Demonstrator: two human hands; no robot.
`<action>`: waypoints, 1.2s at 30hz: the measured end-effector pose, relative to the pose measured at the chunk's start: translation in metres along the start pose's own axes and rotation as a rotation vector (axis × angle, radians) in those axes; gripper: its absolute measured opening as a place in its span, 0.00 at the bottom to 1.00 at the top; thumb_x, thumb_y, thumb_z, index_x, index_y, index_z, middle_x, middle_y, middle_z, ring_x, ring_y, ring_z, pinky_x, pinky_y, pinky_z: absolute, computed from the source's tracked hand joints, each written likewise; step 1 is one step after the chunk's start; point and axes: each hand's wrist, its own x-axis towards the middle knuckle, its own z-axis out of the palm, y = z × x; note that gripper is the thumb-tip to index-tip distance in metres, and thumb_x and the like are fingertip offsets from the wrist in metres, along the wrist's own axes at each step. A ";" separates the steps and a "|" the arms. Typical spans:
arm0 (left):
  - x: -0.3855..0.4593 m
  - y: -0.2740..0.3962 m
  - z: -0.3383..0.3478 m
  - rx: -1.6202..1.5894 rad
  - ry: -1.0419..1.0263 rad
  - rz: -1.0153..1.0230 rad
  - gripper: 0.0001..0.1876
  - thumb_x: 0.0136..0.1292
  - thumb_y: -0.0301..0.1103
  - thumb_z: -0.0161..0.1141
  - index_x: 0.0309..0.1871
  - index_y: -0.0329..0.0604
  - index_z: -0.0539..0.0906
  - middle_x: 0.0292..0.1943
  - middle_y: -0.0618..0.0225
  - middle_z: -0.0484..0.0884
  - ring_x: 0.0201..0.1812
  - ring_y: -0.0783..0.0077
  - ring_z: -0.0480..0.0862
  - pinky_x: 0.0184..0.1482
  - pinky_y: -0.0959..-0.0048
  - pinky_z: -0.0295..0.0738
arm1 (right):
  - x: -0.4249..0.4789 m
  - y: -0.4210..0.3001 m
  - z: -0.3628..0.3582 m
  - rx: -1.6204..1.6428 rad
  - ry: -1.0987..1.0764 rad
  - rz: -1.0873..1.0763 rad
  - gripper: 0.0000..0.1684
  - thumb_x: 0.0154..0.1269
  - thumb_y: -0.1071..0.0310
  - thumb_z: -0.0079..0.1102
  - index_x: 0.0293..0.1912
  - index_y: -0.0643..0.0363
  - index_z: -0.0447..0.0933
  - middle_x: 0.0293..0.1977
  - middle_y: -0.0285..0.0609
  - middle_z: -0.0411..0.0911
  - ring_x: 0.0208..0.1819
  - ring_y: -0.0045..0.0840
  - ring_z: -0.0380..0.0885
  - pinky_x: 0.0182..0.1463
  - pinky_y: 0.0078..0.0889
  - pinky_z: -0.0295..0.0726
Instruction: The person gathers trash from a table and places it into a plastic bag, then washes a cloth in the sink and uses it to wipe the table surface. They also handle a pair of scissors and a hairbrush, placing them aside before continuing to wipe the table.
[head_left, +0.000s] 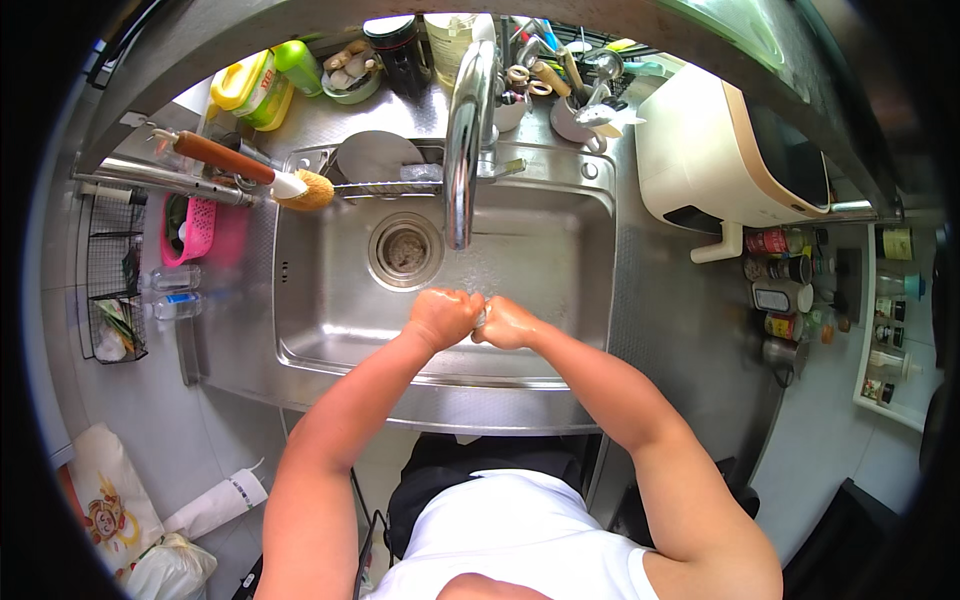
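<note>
Over the stainless steel sink (540, 262), my left hand (447, 316) and my right hand (508, 322) are closed into wet fists, side by side. Between them a small bit of pale, wet material (481, 318) shows, gripped by both; it looks like a cloth, but most of it is hidden in my fingers. The chrome faucet (460, 180) arches down just beyond my hands, and splashes glisten on the basin floor below its mouth. The round drain (406, 251) lies beyond my left hand, with a strainer in it.
A wooden-handled brush (240, 165) hangs at the sink's left corner. Behind the basin are a wire rack (386, 189), a green bottle (297, 67) and a mug of utensils (571, 120). A cream countertop appliance (697, 150) and several jars (780, 296) stand at right, a pink basket (199, 229) at left.
</note>
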 end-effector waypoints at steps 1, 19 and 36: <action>-0.004 0.002 -0.002 0.001 0.039 0.013 0.02 0.63 0.37 0.65 0.37 0.55 0.87 0.28 0.68 0.91 0.29 0.61 0.93 0.31 0.61 0.86 | -0.003 0.003 0.005 0.040 0.004 -0.008 0.18 0.54 0.59 0.75 0.37 0.64 0.89 0.33 0.56 0.89 0.36 0.41 0.86 0.44 0.46 0.83; -0.138 -0.027 -0.131 -1.254 -0.002 -0.673 0.46 0.70 0.64 0.72 0.81 0.39 0.75 0.73 0.50 0.83 0.77 0.52 0.79 0.78 0.55 0.74 | -0.078 0.014 0.032 0.129 0.299 -0.077 0.31 0.64 0.48 0.81 0.58 0.58 0.88 0.48 0.45 0.92 0.49 0.30 0.88 0.58 0.38 0.83; -0.790 0.248 0.167 -0.855 0.030 -1.897 0.38 0.68 0.61 0.74 0.71 0.41 0.84 0.61 0.53 0.90 0.63 0.52 0.89 0.66 0.56 0.83 | -0.147 -0.162 0.313 -0.879 -0.166 -0.435 0.42 0.59 0.26 0.74 0.47 0.59 0.85 0.41 0.56 0.91 0.47 0.53 0.90 0.53 0.54 0.87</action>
